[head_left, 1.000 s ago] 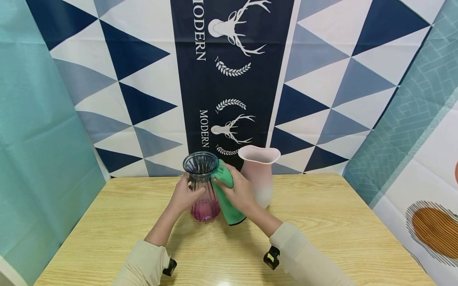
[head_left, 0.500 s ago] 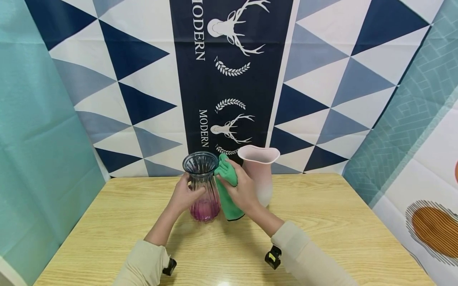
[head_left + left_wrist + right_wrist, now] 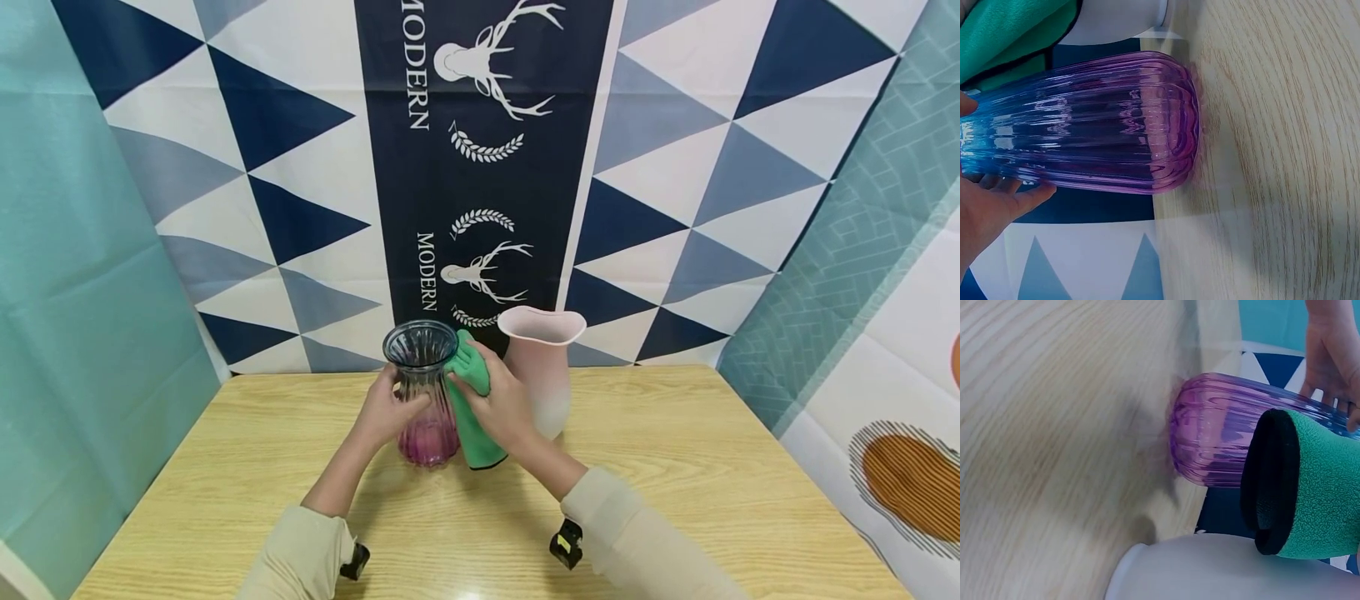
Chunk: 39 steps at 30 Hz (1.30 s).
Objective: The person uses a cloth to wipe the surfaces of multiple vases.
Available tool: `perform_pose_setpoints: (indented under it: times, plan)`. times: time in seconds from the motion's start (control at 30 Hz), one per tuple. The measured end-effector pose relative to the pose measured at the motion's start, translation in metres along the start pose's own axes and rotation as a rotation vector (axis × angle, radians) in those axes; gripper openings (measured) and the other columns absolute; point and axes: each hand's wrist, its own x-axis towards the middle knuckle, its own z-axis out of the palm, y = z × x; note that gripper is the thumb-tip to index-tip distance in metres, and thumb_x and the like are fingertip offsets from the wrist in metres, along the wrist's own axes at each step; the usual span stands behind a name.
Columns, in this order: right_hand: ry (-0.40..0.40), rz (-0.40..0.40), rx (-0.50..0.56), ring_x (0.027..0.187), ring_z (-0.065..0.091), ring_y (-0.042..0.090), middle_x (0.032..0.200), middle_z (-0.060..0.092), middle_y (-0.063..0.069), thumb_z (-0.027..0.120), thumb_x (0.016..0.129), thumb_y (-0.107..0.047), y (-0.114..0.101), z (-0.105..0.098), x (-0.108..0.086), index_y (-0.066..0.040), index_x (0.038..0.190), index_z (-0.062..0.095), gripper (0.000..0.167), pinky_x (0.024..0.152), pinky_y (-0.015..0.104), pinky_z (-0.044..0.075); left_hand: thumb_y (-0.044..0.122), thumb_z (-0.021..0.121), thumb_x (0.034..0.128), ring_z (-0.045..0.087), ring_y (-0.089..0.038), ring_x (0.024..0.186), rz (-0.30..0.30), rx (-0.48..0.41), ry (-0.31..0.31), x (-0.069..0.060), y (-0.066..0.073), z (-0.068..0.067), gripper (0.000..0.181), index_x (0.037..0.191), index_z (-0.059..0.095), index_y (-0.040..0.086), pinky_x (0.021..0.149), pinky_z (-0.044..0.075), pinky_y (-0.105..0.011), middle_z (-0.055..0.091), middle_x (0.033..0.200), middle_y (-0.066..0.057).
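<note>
On a pale wood-grain tabletop, a person's left hand gripped an upright, ribbed, blue-to-purple glass vase; the right hand, clutching a green black-edged cloth, had just shifted leftward to the vase's neck, apparently mid-wipe. Exact contact was unclear; that hand partly masked a pink-to-white wavy-rimmed vase.

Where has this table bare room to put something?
Bare: the wooden table left of the ribbed glass vase and left sleeve, and right of the pink-white vase and right sleeve. Crowded: between the vases, where the right hand holds a green cloth.
</note>
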Motion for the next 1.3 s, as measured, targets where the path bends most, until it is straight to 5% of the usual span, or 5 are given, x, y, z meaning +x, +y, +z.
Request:
perform_pose_setpoints:
  times: [0.43, 0.8, 1.3]
  plan:
    - [-0.116, 0.057, -0.088, 0.098, 0.065, 0.024, 0.116, 0.066, 0.009, 0.068, 0.084, -0.036, 0.003, 0.009, -0.012, -0.013, 0.127, 0.053, 0.051, 0.077, 0.041, 0.054, 0.014, 0.067, 0.0777, 0.05, -0.033, 0.119, -0.013, 0.024, -0.026, -0.001, 0.002, 0.002, 0.061, 0.133, 0.043, 0.005, 0.093, 0.049, -0.048, 0.051, 0.129, -0.017]
    - [-0.181, 0.087, -0.125, 0.097, 0.066, 0.025, 0.116, 0.066, 0.01, 0.068, 0.084, -0.035, 0.005, 0.011, -0.02, -0.012, 0.127, 0.053, 0.051, 0.075, 0.042, 0.054, 0.019, 0.064, 0.0828, 0.05, -0.029, 0.114, -0.016, -0.008, -0.025, -0.002, 0.006, 0.001, 0.056, 0.134, 0.043, 0.008, 0.085, 0.048, -0.036, 0.051, 0.127, -0.014]
    - [-0.372, 0.146, -0.174, 0.088, 0.065, 0.021, 0.11, 0.066, 0.009, 0.064, 0.087, -0.039, 0.012, 0.013, -0.035, -0.01, 0.132, 0.049, 0.056, 0.071, 0.036, 0.054, 0.033, 0.076, 0.0768, 0.04, -0.033, 0.129, -0.049, 0.02, 0.045, -0.002, 0.005, 0.005, 0.078, 0.139, 0.038, 0.007, 0.104, 0.037, -0.054, 0.042, 0.136, -0.017]
